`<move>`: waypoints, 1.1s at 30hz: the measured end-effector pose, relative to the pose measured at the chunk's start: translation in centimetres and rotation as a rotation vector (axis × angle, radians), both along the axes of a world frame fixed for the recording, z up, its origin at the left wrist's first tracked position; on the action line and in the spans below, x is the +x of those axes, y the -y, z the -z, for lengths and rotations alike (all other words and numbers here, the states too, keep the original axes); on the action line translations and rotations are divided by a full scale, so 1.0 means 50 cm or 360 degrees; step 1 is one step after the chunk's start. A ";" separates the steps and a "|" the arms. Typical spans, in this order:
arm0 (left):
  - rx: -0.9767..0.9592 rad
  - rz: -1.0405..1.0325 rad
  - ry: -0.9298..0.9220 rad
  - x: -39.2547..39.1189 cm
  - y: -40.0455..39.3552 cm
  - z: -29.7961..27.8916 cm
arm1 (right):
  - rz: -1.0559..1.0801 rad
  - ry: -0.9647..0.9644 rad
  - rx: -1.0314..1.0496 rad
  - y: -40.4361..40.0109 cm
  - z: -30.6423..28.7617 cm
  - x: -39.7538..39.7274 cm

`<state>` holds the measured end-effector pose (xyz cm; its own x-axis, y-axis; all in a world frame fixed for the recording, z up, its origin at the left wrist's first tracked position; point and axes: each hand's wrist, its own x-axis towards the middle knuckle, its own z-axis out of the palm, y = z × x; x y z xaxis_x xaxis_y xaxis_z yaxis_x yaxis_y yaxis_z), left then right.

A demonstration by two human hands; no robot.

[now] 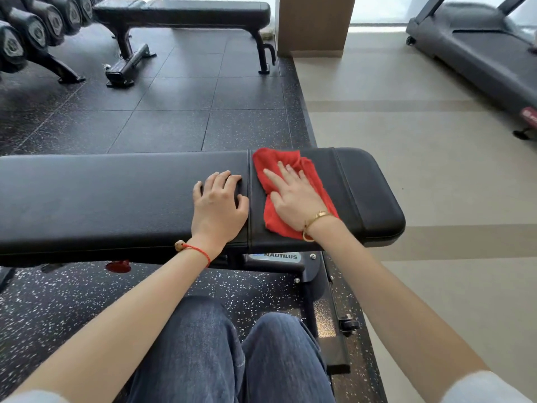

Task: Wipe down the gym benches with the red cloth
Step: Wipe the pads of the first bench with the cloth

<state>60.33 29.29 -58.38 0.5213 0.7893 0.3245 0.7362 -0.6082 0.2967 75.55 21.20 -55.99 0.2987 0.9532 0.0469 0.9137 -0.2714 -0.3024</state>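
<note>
Both arms are reaching forward, bare to the wrists. Left hand is resting palm-down, fingers loosely curled, pressing down. Right hand is lying flat, fingers straight and spread, angled up-left.

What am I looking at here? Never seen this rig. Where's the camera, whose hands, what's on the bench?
There is no machine: a person works with bare hands. The one picture comes from a wide-angle camera worn on the person's head, looking forward and down, so the arms reach in from the bottom and the knees in jeans show below.

In front lies a black padded gym bench. The right hand lies flat, fingers straight, pressing a red cloth onto the short pad at the bench's right end. The left hand rests on the long pad beside the seam, fingers bent, holding nothing.

Farther back stand a second bench, a rack of dumbbells at top left and a treadmill at top right.
</note>
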 end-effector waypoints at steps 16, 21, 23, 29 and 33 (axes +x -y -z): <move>0.0008 0.0022 0.0025 -0.004 0.000 -0.001 | 0.0478 -0.0023 0.0111 0.204 0.007 0.162; -0.0005 0.0024 -0.0030 -0.002 0.005 -0.003 | 0.0493 -0.0039 0.0093 0.208 0.016 0.175; -0.0012 0.0024 -0.0037 -0.003 0.006 -0.005 | 0.0511 -0.0032 0.0016 0.160 0.009 0.208; -0.0009 0.0023 -0.0031 -0.001 0.005 -0.008 | 0.0502 -0.0031 -0.0102 0.003 -0.009 0.239; 0.0001 0.0027 -0.0023 -0.004 0.004 -0.009 | 0.0246 -0.0019 -0.0085 0.003 -0.014 0.172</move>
